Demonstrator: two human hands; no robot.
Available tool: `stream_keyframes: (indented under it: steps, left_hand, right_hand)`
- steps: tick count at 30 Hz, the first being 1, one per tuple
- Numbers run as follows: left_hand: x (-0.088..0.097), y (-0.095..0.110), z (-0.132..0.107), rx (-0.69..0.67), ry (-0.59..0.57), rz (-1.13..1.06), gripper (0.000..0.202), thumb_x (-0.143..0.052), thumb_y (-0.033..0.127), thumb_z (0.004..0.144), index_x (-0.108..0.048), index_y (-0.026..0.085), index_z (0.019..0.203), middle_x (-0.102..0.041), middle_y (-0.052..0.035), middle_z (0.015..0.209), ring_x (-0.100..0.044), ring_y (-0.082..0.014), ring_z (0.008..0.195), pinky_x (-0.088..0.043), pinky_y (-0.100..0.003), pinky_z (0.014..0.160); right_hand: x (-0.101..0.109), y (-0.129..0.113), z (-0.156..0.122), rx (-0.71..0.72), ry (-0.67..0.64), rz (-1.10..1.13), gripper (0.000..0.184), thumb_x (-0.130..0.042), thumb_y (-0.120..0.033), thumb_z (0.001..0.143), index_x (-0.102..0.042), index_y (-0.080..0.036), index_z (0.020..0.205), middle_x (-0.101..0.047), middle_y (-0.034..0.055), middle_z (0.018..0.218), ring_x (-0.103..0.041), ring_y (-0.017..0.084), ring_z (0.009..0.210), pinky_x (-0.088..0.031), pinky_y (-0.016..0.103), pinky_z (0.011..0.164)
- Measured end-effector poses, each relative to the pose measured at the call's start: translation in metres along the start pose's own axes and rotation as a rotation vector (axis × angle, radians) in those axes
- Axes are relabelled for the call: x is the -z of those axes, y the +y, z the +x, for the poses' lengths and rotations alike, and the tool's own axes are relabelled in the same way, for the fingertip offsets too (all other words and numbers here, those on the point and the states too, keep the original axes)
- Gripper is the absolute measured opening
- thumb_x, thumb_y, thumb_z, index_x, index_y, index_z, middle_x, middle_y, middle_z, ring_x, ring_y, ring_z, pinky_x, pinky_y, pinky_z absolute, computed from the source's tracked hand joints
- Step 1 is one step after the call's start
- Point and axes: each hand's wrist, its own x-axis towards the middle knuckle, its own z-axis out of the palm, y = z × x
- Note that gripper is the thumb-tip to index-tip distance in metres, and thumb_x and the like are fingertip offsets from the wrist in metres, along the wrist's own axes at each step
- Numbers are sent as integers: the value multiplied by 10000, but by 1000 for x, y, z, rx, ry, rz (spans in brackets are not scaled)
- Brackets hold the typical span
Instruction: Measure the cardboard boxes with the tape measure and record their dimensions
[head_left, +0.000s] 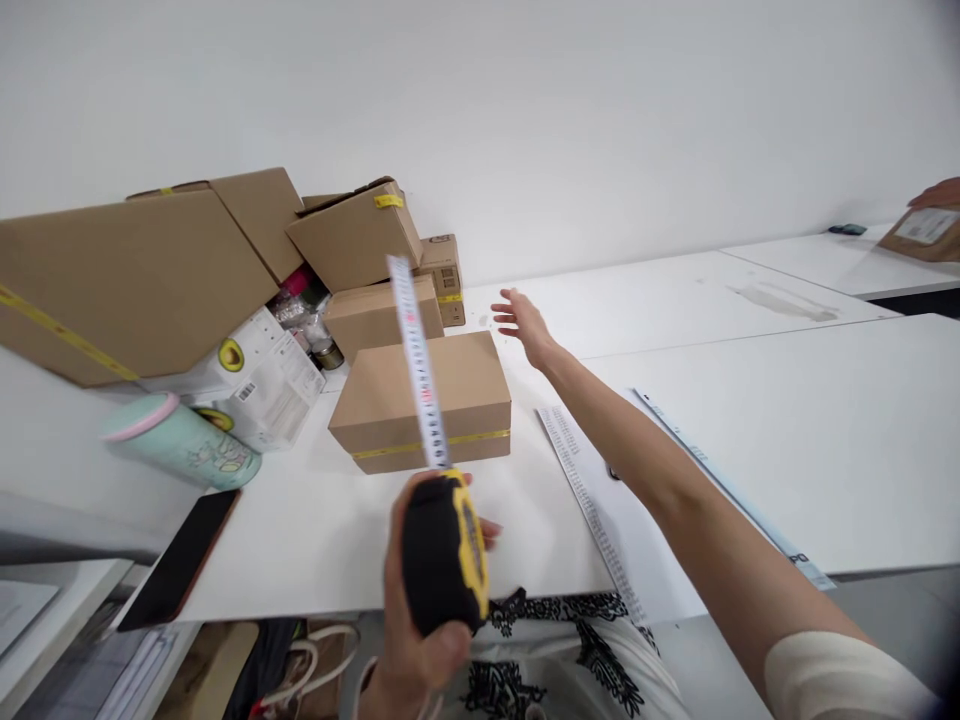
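Observation:
My left hand (409, 625) is closed around a black and yellow tape measure (442, 555). Its white blade (420, 375) sticks out away from me, passing in front of a brown cardboard box (465, 385) with a yellow tape strip along its side. The box lies on the white table (300, 540); whether the blade touches it I cannot tell. My right hand (523, 322) reaches forward to the right of the box, fingers apart and holding nothing. Beneath my right forearm lies an open spiral notebook (600, 500).
More cardboard boxes (352, 240) are stacked at the back left. A mint tumbler (187, 440), a white avocado-print box (262, 385) and a dark phone-like slab (184, 560) stand or lie at left. At far right, another person's hand (937, 193) rests on a parcel (926, 230).

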Motion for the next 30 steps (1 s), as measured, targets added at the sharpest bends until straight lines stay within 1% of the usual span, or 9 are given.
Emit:
stream_keyframes:
  steps: [2,4,9,12,16,19,23,27,30]
  left_hand:
    - [28,5,3,-256,140,163,965,-852,533,548,-502,273,1408,-623,-152,1344,-641,-411,1141,-569,-467,908]
    - [57,12,9,-379,291,308,937,-868,417,557,-510,252,1407,-648,-136,1309,-587,-384,1237,-544,-403,935]
    - [124,13,44,-370,469,452,1004,-902,279,484,-483,263,1396,-602,-124,1370,-591,-313,1177,-533,-281,755]
    - [144,2,67,-301,493,335,955,-895,350,480,-524,241,1353,-640,-103,1265,-620,-272,1049,-520,-271,718]
    - [144,-9,83,-219,528,100,765,-880,438,480,-644,210,1172,-682,-54,1048,-630,-219,894,-513,-282,711]
    - [138,-7,82,-216,528,52,679,-861,513,498,-686,225,1087,-704,-48,1051,-645,-245,950,-537,-340,797]
    - [121,20,70,-311,562,-34,604,-894,487,467,-724,268,1003,-721,-6,1062,-632,-267,1101,-536,-367,930]
    - [93,58,64,-539,479,-34,464,-814,503,573,-722,279,968,-710,7,1081,-617,-302,1172,-496,-477,1072]
    - [74,75,66,-524,436,3,492,-770,483,611,-729,266,1050,-713,-3,1061,-645,-306,1093,-468,-551,1106]
  right_hand:
    - [19,5,-19,-18,74,1,314,-500,-438,942,-600,-210,1134,-697,87,1148,-636,153,897,-516,291,794]
    - [36,18,-46,-106,75,-46,245,-545,-363,914,-622,-199,1079,-710,84,1067,-636,154,864,-519,299,785]
    - [54,58,-112,-308,-33,-62,119,-599,-235,826,-665,-206,920,-728,63,935,-653,162,801,-527,312,750]
    - [48,68,-133,-328,-83,-44,109,-620,-229,783,-669,-224,881,-731,47,938,-663,173,827,-533,328,776]
    - [31,67,-142,-331,-99,-61,195,-596,-192,753,-675,-249,921,-732,43,1060,-665,204,973,-523,366,853]
    - [24,54,-147,-345,-97,-56,220,-551,-152,752,-669,-251,908,-721,40,1112,-654,213,1039,-517,377,889]
    - [29,14,-164,-266,-106,-95,143,-594,-254,820,-673,-260,939,-689,51,1033,-638,215,962,-545,342,748]
    - [39,-33,-178,-59,-96,-65,383,-652,-496,852,-641,-290,1174,-620,45,1040,-590,181,774,-463,280,497]
    - [42,-40,-177,15,-59,-85,484,-715,-526,813,-608,-330,1242,-588,32,1098,-589,169,782,-438,267,497]
